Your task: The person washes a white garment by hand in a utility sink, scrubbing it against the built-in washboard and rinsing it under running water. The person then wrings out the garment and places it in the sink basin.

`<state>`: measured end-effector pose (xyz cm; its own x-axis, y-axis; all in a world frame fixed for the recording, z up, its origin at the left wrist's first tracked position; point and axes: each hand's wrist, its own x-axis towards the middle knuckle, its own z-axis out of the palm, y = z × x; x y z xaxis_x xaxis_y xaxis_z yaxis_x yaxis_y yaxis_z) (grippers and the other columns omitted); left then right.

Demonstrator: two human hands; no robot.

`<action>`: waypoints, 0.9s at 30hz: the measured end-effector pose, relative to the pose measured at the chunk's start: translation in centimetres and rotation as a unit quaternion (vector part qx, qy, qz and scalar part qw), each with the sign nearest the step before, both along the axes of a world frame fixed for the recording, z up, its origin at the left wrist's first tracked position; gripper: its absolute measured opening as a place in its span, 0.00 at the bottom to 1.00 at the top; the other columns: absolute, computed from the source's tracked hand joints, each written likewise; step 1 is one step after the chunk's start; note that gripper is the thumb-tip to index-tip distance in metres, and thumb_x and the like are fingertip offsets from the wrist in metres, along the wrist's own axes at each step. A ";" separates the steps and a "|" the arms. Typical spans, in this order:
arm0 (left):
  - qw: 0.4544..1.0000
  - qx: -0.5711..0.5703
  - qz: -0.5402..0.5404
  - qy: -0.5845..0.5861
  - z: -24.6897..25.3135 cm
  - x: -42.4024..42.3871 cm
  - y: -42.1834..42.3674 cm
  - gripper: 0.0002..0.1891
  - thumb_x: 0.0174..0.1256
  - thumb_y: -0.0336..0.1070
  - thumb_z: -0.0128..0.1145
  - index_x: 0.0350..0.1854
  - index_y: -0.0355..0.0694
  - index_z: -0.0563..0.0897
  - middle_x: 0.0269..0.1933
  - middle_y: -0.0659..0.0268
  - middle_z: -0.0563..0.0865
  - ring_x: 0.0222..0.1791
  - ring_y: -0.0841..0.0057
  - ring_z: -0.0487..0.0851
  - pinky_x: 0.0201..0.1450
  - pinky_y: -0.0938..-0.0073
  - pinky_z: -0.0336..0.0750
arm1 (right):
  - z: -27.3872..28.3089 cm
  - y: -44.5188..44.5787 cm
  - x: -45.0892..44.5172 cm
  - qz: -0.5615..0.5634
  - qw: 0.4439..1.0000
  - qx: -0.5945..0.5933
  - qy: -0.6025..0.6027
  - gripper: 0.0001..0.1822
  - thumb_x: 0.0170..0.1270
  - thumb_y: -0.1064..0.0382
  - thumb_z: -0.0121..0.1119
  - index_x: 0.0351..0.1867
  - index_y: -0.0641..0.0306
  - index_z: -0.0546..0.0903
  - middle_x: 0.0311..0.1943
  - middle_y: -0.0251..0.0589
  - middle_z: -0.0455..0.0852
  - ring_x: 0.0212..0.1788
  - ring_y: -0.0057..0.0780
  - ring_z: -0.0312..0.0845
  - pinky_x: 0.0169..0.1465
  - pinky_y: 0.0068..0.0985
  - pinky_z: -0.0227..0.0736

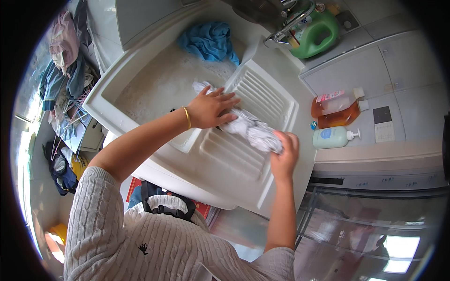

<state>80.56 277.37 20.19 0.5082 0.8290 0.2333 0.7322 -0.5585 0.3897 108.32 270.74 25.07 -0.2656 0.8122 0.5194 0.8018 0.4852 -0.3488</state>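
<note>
A wet white cloth [251, 130], bunched lengthwise, lies across the ribbed washboard [262, 93] of a white laundry sink [105, 116]. My right hand [286, 151] grips its right end. My left hand [212, 107] rests palm down on its other part, fingers spread, a gold bangle at the wrist. The cloth's far tip pokes out past the left fingers, over the basin's edge. Cloudy, sudsy water [154, 84] fills the basin to the left. A blue cloth [211, 40] sits crumpled at the basin's back, partly in the water.
A chrome faucet [291, 28] and a green detergent jug [318, 35] stand behind the sink. On the right are amber bottles [339, 117] and a pale green pump bottle [330, 137]. Clothes on hangers [65, 80] hang at the left. A glass-fronted appliance [351, 224] stands at lower right.
</note>
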 end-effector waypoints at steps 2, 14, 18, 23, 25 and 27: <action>1.000 -0.011 -0.013 -0.006 -0.3 0.1 -1.9 0.30 0.71 0.59 0.46 0.71 0.51 0.68 0.74 0.63 0.66 0.74 0.48 0.57 0.71 0.41 0.56 | 0.9 -1.8 2.7 -0.016 0.999 -0.023 -0.045 0.29 0.40 0.75 0.64 0.50 0.49 0.82 0.46 0.39 0.76 0.53 0.44 0.72 0.57 0.44 0.66; 0.995 -0.019 0.043 0.090 0.3 5.7 2.1 0.28 0.70 0.48 0.46 0.72 0.48 0.67 0.77 0.67 0.59 0.78 0.61 0.52 0.73 0.37 0.49 | -4.2 6.8 -8.6 -0.155 0.945 -0.226 -0.177 0.35 0.73 0.35 0.31 0.76 0.46 0.56 0.77 0.44 0.51 0.75 0.58 0.47 0.72 0.67 0.29; 0.990 -0.078 0.050 0.106 1.5 5.0 7.3 0.26 0.69 0.44 0.47 0.67 0.42 0.71 0.75 0.59 0.63 0.75 0.55 0.60 0.72 0.51 0.60 | -2.8 10.2 -8.6 -0.202 0.909 -0.275 -0.238 0.29 0.76 0.40 0.24 0.73 0.40 0.63 0.76 0.34 0.55 0.75 0.53 0.48 0.72 0.68 0.31; 0.998 0.037 -0.037 -0.022 -2.6 2.0 -2.0 0.28 0.69 0.46 0.48 0.69 0.41 0.70 0.73 0.57 0.67 0.67 0.59 0.71 0.67 0.56 0.64 | -5.0 -0.5 -7.7 -0.048 0.951 -0.162 -0.261 0.33 0.68 0.48 0.50 0.73 0.55 0.63 0.75 0.41 0.56 0.75 0.51 0.50 0.70 0.68 0.36; 0.998 0.034 -0.031 -0.030 -1.9 1.8 -5.8 0.29 0.69 0.46 0.48 0.71 0.41 0.67 0.72 0.58 0.68 0.69 0.62 0.68 0.69 0.55 0.60 | -4.8 -3.4 -7.3 -0.019 0.958 -0.157 -0.237 0.36 0.66 0.50 0.53 0.74 0.54 0.61 0.76 0.43 0.56 0.76 0.49 0.50 0.71 0.67 0.35; 0.999 0.023 0.002 -0.033 -1.9 2.2 -5.0 0.29 0.71 0.47 0.45 0.72 0.41 0.65 0.73 0.60 0.67 0.72 0.60 0.65 0.69 0.52 0.60 | -5.4 -0.9 -7.3 -0.011 0.965 -0.138 -0.224 0.33 0.70 0.47 0.46 0.74 0.55 0.61 0.75 0.41 0.57 0.77 0.42 0.48 0.74 0.59 0.30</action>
<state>82.77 272.40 18.29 0.4870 0.8186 0.3044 0.7085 -0.5741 0.4104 101.06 269.80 19.72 -0.3950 0.9108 0.1201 0.9108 0.4054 -0.0787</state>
